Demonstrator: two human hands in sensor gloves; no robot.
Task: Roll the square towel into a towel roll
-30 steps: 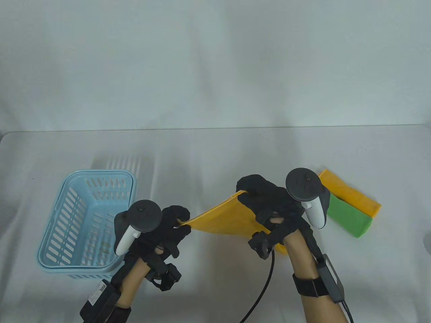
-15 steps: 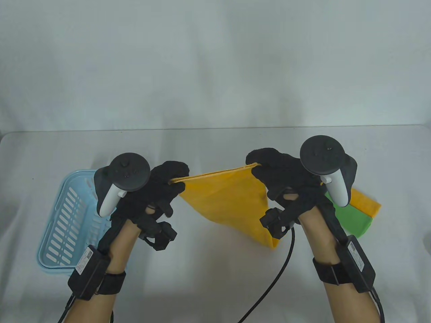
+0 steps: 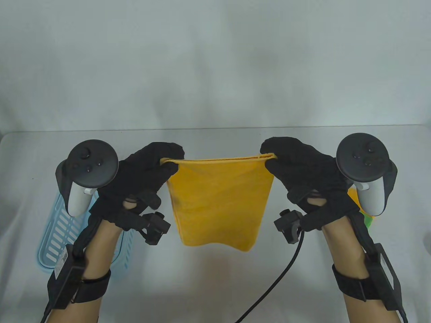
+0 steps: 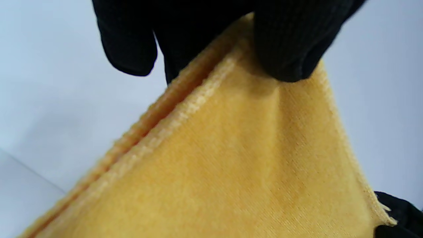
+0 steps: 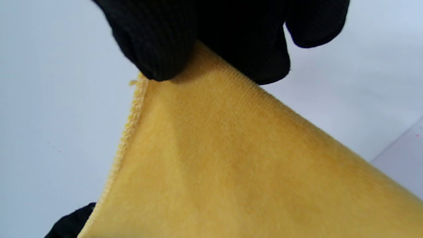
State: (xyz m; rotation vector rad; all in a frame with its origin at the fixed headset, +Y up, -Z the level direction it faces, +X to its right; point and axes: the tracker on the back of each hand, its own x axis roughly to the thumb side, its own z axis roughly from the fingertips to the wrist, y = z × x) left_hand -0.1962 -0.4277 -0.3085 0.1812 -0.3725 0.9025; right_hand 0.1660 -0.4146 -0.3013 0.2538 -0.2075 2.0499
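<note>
A: Where's the towel (image 3: 217,198)?

B: Up off the table (image 3: 215,289), hanging at the centre of the table view. It's yellow, doubled over, its top edge pulled straight from 9 to 3 o'clock, the bottom hem loose at 6.

A: And the fingers?

B: The left hand (image 3: 138,183) pinches the top corner at 9 o'clock, thumb and fingertips pressed together on the cloth. The right hand (image 3: 306,178) does the same at 3 o'clock. Both wrist views show a thumb clamped on the cloth right at the corner.

A: Anything else around?

B: A pale blue basket (image 3: 57,235) at 8 o'clock, behind the left forearm. At 4 o'clock, mostly hidden by the right hand, a scrap of green cloth (image 3: 369,221).
</note>
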